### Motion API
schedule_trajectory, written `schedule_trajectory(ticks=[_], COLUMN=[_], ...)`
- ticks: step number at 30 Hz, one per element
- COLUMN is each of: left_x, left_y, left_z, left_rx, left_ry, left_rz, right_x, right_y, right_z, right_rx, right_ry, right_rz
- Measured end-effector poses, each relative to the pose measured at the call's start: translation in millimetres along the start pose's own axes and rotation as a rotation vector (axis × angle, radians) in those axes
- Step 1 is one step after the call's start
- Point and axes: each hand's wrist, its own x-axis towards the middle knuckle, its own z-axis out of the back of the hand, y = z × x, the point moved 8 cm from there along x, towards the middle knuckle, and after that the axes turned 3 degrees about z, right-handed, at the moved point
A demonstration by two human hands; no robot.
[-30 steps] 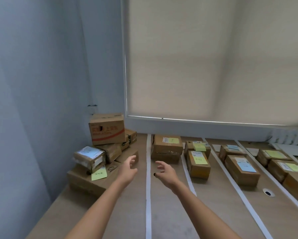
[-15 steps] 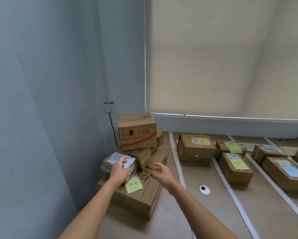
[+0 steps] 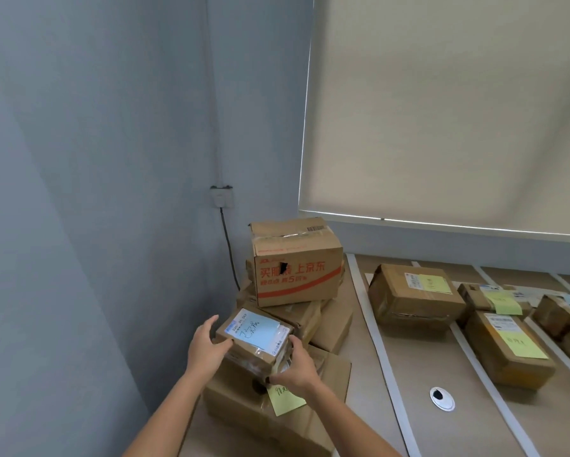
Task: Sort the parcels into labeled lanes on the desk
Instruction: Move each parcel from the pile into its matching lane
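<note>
While both hands' fingers clamp small parcel (image 3: 256, 338), red-printed box (image 3: 295, 263) looms behind.

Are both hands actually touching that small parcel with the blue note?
Touching. The head view shows the left hand pressed against the blue-note parcel's left side and the right hand wrapped round its right corner.
</note>
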Motion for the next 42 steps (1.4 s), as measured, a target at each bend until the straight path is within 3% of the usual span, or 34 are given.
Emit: schedule_trajectory(ticks=[7, 11, 20, 27, 34, 42], left_x=[24.8, 16.7, -37.3, -101.1, -171.3, -288.3], left_y=[25.1, 26.8, 20.2, -1.4, -41.8, -85.1], left_z=[-18.7, -16.4, -6.0, -39.9, -136.5, -344.7], left_rx=[-0.095, -0.086, -0.029, 0.024, -0.037, -0.132], left_ry=[0.098, 0.061, 0.024, 0.011, 0.056, 0.113], left_rz=[0.093, 0.093, 0.099, 0.063, -0.007, -0.032], right_x=[20.5, 17.0, -29.3, -84.0, -141.3, -210.5], right_y=[-10.1, -8.7, 1.2, -18.4, -74.7, -217.1], right_z=[-18.3, -21.5, -19.1, 26.9, 133.5, 316.3], right_rx=[0.062, 0.101, 0.188, 0.324, 0.291, 0.244], right_ry=[-0.05, -0.034, -0.025, -0.036, -0.127, -0.201], right_rz=[-0.005, 0.007, 0.04, 0.082, 0.147, 0.156])
